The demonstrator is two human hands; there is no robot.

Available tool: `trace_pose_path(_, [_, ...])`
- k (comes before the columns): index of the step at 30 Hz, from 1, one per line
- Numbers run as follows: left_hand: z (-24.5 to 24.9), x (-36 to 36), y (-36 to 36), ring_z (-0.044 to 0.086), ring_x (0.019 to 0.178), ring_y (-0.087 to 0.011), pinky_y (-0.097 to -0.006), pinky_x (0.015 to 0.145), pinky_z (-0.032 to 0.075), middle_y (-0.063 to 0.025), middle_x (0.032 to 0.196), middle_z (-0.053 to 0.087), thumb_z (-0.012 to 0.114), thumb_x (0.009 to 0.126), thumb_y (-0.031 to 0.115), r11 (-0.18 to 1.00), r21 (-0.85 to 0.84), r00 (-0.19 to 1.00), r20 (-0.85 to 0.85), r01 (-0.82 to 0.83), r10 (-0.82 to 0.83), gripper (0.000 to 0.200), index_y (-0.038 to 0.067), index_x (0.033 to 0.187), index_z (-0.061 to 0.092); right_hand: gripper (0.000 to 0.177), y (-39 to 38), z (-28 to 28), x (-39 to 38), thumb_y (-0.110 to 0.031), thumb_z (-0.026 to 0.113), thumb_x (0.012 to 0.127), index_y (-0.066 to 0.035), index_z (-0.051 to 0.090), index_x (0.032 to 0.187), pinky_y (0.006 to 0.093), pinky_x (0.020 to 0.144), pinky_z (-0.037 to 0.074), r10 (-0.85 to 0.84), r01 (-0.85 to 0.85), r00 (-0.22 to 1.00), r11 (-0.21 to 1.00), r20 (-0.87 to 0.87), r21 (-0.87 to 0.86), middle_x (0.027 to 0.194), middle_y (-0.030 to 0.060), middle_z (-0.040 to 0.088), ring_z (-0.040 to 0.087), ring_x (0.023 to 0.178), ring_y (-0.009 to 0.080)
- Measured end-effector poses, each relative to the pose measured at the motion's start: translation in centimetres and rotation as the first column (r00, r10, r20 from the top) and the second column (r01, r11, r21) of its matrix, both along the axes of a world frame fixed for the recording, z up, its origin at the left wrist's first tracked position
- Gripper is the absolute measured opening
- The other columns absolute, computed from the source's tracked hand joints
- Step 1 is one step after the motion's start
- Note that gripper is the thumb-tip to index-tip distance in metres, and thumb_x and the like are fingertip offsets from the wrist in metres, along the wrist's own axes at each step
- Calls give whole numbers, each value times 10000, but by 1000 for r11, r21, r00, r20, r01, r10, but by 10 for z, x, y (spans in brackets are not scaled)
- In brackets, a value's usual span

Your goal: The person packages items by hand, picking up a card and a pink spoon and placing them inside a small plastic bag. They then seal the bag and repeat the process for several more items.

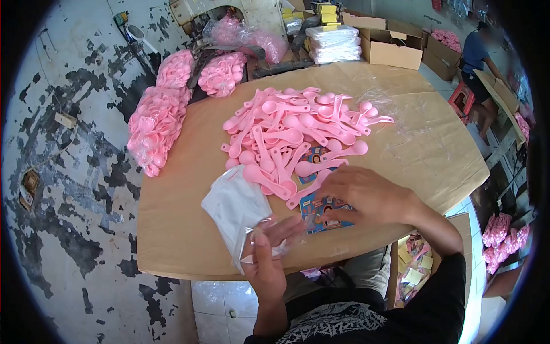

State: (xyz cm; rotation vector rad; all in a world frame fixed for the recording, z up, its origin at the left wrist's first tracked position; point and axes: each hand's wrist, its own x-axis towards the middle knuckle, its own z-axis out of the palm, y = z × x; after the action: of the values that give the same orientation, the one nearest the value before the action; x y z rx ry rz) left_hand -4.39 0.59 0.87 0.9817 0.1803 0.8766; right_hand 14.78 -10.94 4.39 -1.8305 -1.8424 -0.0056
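Observation:
My left hand (269, 266) grips a clear plastic bag (247, 243) at the table's near edge, and the film spreads across its fingers. Under and beyond it lies a stack of white, translucent plastic bags (232, 195). My right hand (369, 195) hovers over several blue printed cards (312, 209), its thumb and fingers apart. Its fingertips are close to a pink spoon (309, 189) at the near side of the heap; whether they touch it I cannot make out. The large heap of pink plastic spoons (286, 135) covers the middle of the table and partly hides more cards.
Bagged pink spoons (157, 126) line the left edge of the brown-covered table (177, 229). Wrapped stacks (334, 45) and a cardboard box (392, 51) stand at the back. A box of scraps (415, 264) sits below my right arm. Another person (481, 69) works at the far right.

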Motion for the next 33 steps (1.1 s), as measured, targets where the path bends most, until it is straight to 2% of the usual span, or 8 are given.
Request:
trace_pose_path(1, [5, 4, -3, 676, 899, -323, -442, 828, 553, -278, 1074, 629, 463, 997, 159, 1000, -4, 1000, -22, -7, 7, 370, -84, 1271, 408, 261, -2, -4, 6, -260, 651, 867, -43, 648, 1011, 404, 759, 489, -100, 84, 977, 992, 190, 92, 856, 153, 656, 630, 826, 319])
trace_pose_path(4, [14, 16, -9, 674, 917, -315, -437, 817, 561, -263, 1064, 635, 478, 992, 144, 1000, 2, 997, -72, -26, 26, 325, -72, 1230, 432, 247, -5, 5, 19, -241, 681, 842, -37, 661, 980, 401, 789, 479, -190, 132, 952, 962, -241, -238, 928, 163, 652, 615, 899, 317])
trace_pose_path(10, [3, 35, -2, 647, 1040, -257, -358, 907, 525, -193, 1053, 660, 508, 986, 150, 988, 70, 990, 32, -137, 135, 249, -38, 1148, 488, 210, 1, -20, 34, -180, 691, 851, -11, 659, 971, 364, 701, 494, -131, 162, 967, 978, -220, 130, 823, 109, 656, 633, 746, 248])
trace_pose_path(14, [11, 42, -1, 639, 1055, -279, -367, 896, 529, -221, 1109, 640, 505, 987, 153, 990, -13, 989, 22, -144, 144, 300, -65, 1191, 471, 173, -10, 4, 22, -165, 635, 923, 2, 658, 961, 227, 492, 443, -168, 214, 724, 977, -669, -14, 734, 25, 633, 528, 574, 26])
trace_pose_path(17, [14, 46, -1, 624, 1083, -288, -371, 899, 527, -241, 1160, 612, 501, 987, 141, 990, -64, 992, -2, -126, 126, 339, -81, 1239, 454, 162, -14, 5, 14, -167, 640, 919, -15, 660, 970, 218, 481, 442, -34, 84, 678, 996, -734, 32, 754, 19, 650, 518, 580, 15])
trace_pose_path(25, [14, 43, -7, 569, 1162, -292, -380, 949, 496, -265, 1265, 538, 489, 985, 99, 994, -60, 987, -133, -96, 87, 382, -103, 1304, 432, 171, -5, 0, 3, -82, 629, 889, -18, 646, 1047, 272, 598, 473, 112, -57, 827, 991, -551, 117, 764, 95, 650, 587, 651, 94])
trace_pose_path(28, [8, 45, -3, 555, 1178, -313, -404, 977, 474, -282, 1281, 521, 478, 987, 92, 997, 70, 999, -27, -26, 28, 384, -106, 1311, 422, 185, -10, 6, 4, -66, 627, 873, -18, 647, 1050, 267, 593, 473, 45, -89, 858, 994, -511, -62, 768, 104, 650, 586, 640, 96])
trace_pose_path(33, [9, 45, -4, 538, 1195, -350, -447, 1011, 447, -298, 1307, 495, 445, 1001, 106, 999, 19, 999, -4, -34, 34, 403, -108, 1337, 386, 149, -12, 2, 8, -84, 637, 882, 4, 662, 1000, 251, 582, 460, -55, 130, 741, 990, -669, 62, 768, 64, 653, 578, 647, 78])
